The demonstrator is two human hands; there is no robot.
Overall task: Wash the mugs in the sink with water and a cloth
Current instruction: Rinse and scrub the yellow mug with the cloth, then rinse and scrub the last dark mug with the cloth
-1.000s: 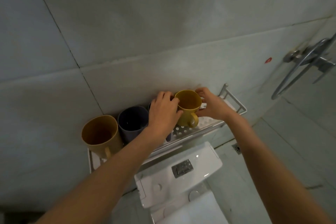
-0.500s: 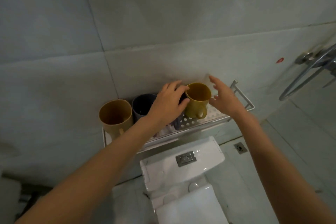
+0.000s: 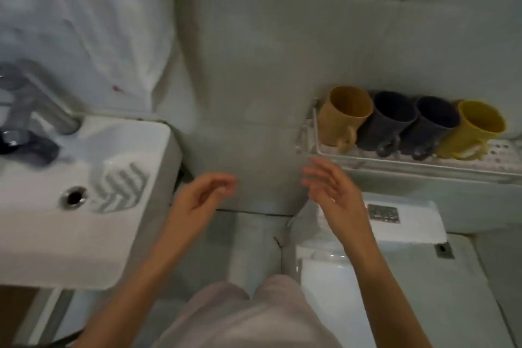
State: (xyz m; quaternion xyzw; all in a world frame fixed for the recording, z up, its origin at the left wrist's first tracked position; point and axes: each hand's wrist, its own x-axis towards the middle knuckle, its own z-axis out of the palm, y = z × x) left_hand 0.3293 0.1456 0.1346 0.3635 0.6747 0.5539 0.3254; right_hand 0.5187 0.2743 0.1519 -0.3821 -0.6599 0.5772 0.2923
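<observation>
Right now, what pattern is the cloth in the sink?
The cloth: grey-white chevrons; head view.

I'm watching the left hand [image 3: 197, 198] hovering loosely curled and the right hand [image 3: 333, 189] hovering with relaxed fingers, both holding nothing. From the shelf's [image 3: 395, 163] left end, a tan mug [image 3: 346, 117], a dark mug [image 3: 391, 123], a second dark mug [image 3: 432, 126] and a yellow mug [image 3: 477, 128] are sitting side by side. A striped cloth [image 3: 120, 188] is lying in the sink [image 3: 56, 248], near its right edge.

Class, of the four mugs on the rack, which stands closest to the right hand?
The tan mug at the row's left end; the two dark mugs and the yellow mug stand farther along.
</observation>
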